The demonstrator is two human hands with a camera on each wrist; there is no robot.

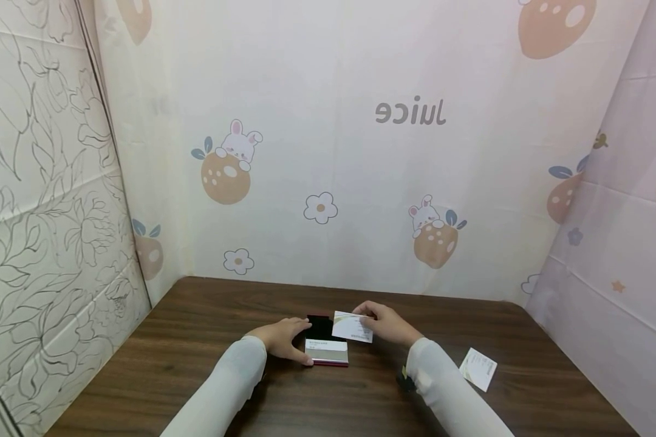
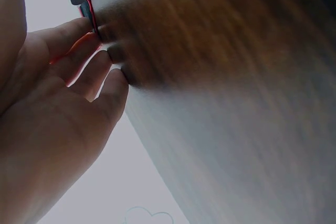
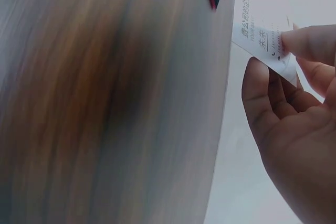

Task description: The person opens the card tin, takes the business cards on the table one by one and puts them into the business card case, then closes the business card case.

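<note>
A business card case lies opened flat on the table, its dark lid on the far side and white cards with a silvery band in the near half. My left hand holds the case by its left side, thumb at the near corner and fingertips by the lid. In the left wrist view its fingers meet the red-edged case. My right hand pinches a white business card just above the case. Printed characters show on that card in the right wrist view, between thumb and fingers.
Another white card lies on the brown wooden table to the right of my right forearm. A small dark object shows beside the right sleeve. Patterned curtains stand behind the table and at both sides.
</note>
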